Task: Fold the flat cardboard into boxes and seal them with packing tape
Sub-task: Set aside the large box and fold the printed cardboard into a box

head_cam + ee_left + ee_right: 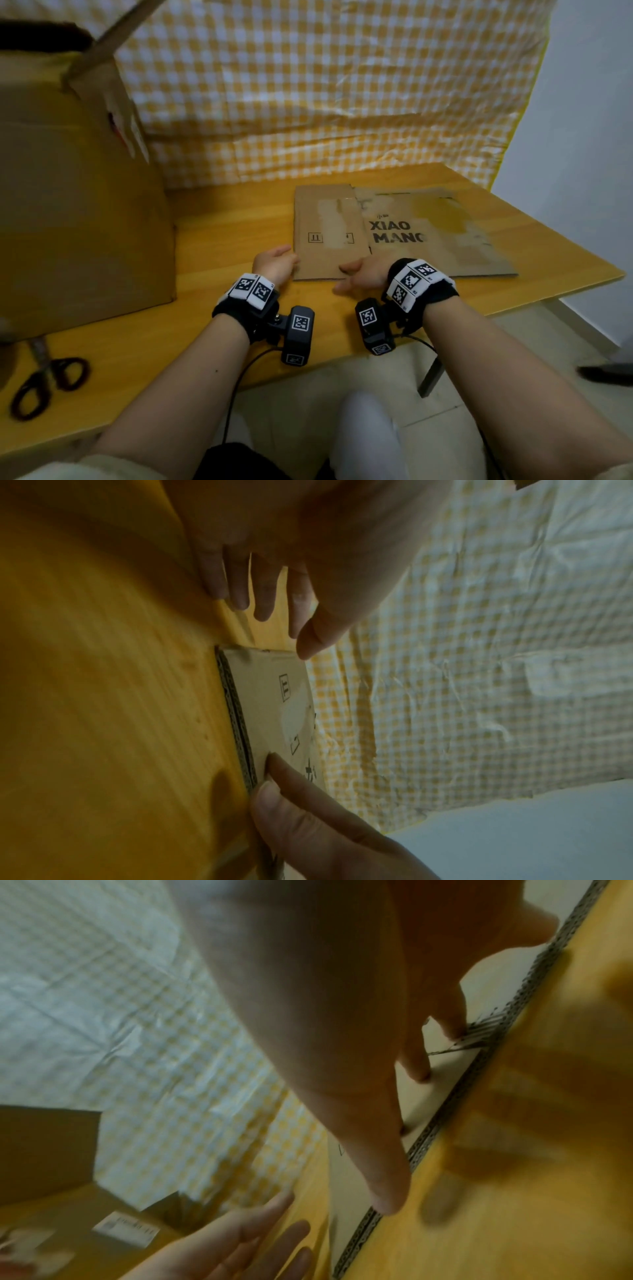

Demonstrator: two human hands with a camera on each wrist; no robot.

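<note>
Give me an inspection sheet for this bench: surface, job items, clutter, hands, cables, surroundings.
Surface: wooden table, yellow-orange top.
Job's things: flat cardboard printed XIAO MANG lies flat, its corrugated edge toward the person; large cardboard box stands at the left; no packing tape seen.
Clutter: scissors at the table's near left edge.
Hands: left hand open at the cardboard's near left corner; right hand open, fingers on the near edge.
Cables: black cable hangs from the left wrist camera; another by the right.
Surroundings: yellow checked cloth behind the table, white wall at right.
</note>
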